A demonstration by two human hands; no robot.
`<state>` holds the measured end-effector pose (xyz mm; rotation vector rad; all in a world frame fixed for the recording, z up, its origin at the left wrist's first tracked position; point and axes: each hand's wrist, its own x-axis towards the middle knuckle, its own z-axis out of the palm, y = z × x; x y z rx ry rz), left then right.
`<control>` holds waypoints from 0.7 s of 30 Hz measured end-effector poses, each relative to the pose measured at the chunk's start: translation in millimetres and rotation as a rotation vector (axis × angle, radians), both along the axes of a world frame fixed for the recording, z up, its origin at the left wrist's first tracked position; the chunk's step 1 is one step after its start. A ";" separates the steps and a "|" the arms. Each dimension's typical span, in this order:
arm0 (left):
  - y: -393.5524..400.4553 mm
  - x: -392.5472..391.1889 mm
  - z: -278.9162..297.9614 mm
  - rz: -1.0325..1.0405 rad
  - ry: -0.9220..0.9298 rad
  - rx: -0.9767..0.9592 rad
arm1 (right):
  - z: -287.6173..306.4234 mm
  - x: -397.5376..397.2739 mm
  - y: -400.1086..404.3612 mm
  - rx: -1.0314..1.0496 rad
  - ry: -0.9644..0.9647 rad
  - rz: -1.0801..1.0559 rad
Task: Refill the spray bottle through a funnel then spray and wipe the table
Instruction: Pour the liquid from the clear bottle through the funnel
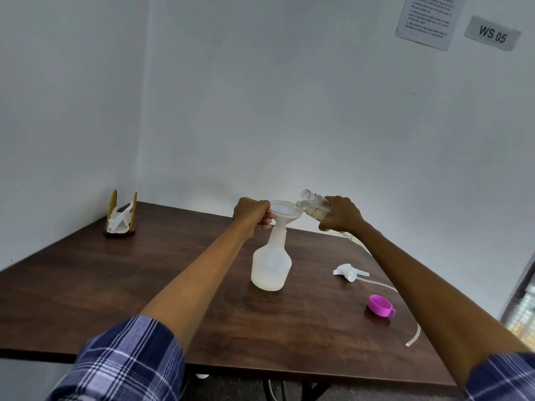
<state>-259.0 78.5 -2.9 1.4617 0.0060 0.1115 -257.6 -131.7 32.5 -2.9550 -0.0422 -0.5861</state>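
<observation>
A translucent white spray bottle (271,267) stands upright mid-table with its head off. A white funnel (285,212) sits in its neck. My left hand (252,212) grips the funnel's rim on the left side. My right hand (341,214) holds a clear refill bottle (311,203) tilted with its open mouth over the funnel's right edge; pale liquid lies in the bottle. The white spray head (348,271) with its clear dip tube lies on the table to the right.
A purple cap (380,305) lies on the dark wooden table (144,285) near the right edge. A wooden holder with white tissues (121,218) stands at the far left corner by the wall. Walls close off the far and left sides.
</observation>
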 end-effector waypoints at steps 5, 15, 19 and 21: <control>-0.3 -0.8 0.7 -0.001 0.001 0.003 | 1.5 -2.8 0.7 -0.014 -0.010 0.017; -0.9 -2.4 1.8 0.008 -0.001 0.009 | 1.7 -4.4 0.9 -0.008 -0.001 0.019; -0.5 -2.6 1.6 0.003 -0.002 0.007 | 0.8 -6.3 0.8 0.000 0.007 0.033; -0.7 -2.3 1.6 0.005 -0.002 0.010 | 0.4 -7.9 0.9 0.005 0.010 0.037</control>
